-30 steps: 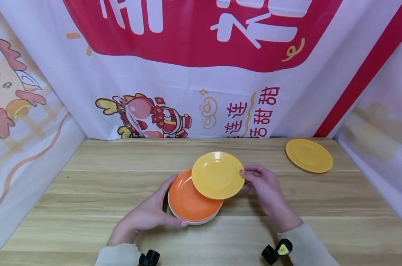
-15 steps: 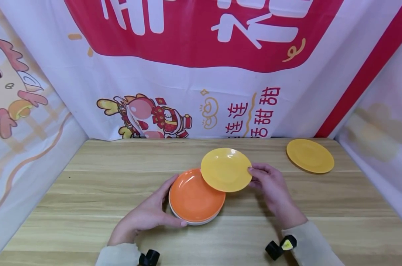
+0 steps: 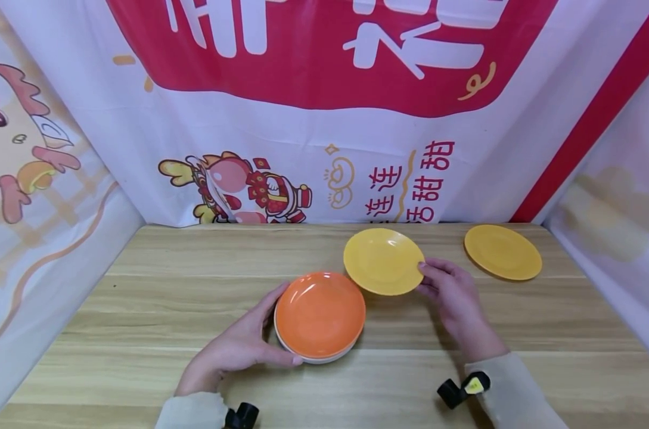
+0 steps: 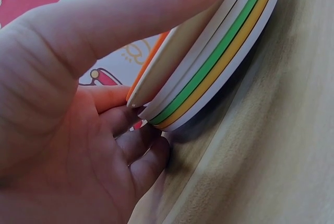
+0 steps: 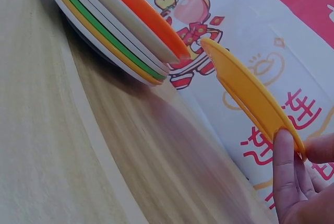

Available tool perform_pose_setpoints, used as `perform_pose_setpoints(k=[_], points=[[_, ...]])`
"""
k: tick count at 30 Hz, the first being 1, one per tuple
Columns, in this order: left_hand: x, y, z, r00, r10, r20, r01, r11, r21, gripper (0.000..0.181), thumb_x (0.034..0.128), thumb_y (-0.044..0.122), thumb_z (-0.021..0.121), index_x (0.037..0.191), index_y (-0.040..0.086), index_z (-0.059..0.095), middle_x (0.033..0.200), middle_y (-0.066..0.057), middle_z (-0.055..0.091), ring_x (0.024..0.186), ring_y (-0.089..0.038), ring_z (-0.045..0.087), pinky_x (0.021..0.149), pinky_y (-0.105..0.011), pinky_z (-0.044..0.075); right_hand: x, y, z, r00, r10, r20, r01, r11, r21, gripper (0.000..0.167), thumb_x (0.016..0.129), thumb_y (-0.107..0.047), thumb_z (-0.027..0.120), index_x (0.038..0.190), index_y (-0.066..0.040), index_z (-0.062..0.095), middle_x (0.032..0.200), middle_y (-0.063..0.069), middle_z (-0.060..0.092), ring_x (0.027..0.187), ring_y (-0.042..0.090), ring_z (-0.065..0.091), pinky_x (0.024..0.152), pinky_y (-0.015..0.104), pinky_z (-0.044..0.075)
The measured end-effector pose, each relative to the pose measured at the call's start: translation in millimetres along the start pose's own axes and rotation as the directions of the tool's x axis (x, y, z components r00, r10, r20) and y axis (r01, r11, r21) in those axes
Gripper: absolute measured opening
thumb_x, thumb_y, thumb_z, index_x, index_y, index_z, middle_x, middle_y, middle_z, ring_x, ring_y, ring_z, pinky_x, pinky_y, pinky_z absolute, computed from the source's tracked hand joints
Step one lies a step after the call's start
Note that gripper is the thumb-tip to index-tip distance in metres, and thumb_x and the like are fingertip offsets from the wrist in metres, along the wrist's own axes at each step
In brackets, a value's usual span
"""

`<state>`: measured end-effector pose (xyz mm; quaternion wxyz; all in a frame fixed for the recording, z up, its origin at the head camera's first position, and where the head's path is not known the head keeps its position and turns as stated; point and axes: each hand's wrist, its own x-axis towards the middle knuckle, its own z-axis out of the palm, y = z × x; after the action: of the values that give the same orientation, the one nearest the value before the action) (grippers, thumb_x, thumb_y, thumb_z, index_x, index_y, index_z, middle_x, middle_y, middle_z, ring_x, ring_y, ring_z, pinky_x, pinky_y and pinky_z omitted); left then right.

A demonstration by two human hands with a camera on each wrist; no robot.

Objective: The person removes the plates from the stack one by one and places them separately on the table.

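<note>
My right hand (image 3: 455, 295) pinches the rim of a yellow plate (image 3: 384, 262) between thumb and fingers. In the right wrist view this yellow plate (image 5: 250, 88) is seen edge-on, tilted and raised off the table. My left hand (image 3: 244, 339) holds the near left side of a stack of plates, thumb at the front and fingers round the back. An orange plate (image 3: 320, 314) tops the stack. Below it, the left wrist view shows the edges of cream, white, green (image 4: 214, 51) and yellow plates (image 4: 222, 62).
Another yellow plate (image 3: 503, 252) lies flat at the back right of the wooden table (image 3: 142, 322). A printed cloth (image 3: 324, 167) hangs along the table's back edge, with more cloth at both sides.
My right hand has carried the yellow plate away from over the stack, to the right and toward the back, uncovering the orange plate. My left hand has stayed on the stack.
</note>
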<state>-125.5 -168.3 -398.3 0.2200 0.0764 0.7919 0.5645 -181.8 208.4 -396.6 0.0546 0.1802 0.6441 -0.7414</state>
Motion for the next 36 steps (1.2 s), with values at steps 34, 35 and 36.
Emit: perform_pose_setpoints(k=[34, 35, 36], points=[[-0.1, -1.0, 0.7, 1.000, 0.004, -0.019, -0.004, 1.000, 0.013, 0.128, 0.0694, 0.023, 0.104, 0.171, 0.027, 0.026, 0.178, -0.002, 0.029, 0.166, -0.033, 0.019, 0.133, -0.071, 0.011, 25.4, 5, -39, 0.981, 0.079, -0.177, -0.065, 0.994, 0.087, 0.053, 0.110, -0.022, 0.063, 0.160, -0.013, 0.046, 0.128, -0.005, 0.059, 0.110, 0.006, 0.065, 0.093, 0.019, 0.062], [-0.2, -1.0, 0.7, 1.000, 0.004, -0.020, -0.004, 1.000, 0.010, 0.128, 0.0692, 0.022, 0.104, 0.171, 0.027, 0.027, 0.178, -0.002, 0.029, 0.166, -0.032, 0.019, 0.133, -0.071, 0.011, 25.5, 5, -40, 0.980, 0.084, -0.180, -0.069, 0.994, 0.085, 0.055, 0.110, -0.023, 0.063, 0.161, -0.013, 0.045, 0.129, -0.006, 0.058, 0.112, 0.006, 0.065, 0.093, 0.019, 0.062], [-0.5, -1.1, 0.7, 1.000, 0.003, -0.020, -0.003, 1.000, 0.006, 0.128, 0.0688, 0.022, 0.104, 0.171, 0.027, 0.026, 0.178, -0.002, 0.029, 0.167, -0.032, 0.019, 0.133, -0.070, 0.010, 25.7, 5, -41, 0.979, 0.091, -0.183, -0.076, 0.993, 0.086, 0.056, 0.110, -0.023, 0.063, 0.162, -0.013, 0.044, 0.130, -0.006, 0.058, 0.113, 0.007, 0.064, 0.094, 0.019, 0.062]])
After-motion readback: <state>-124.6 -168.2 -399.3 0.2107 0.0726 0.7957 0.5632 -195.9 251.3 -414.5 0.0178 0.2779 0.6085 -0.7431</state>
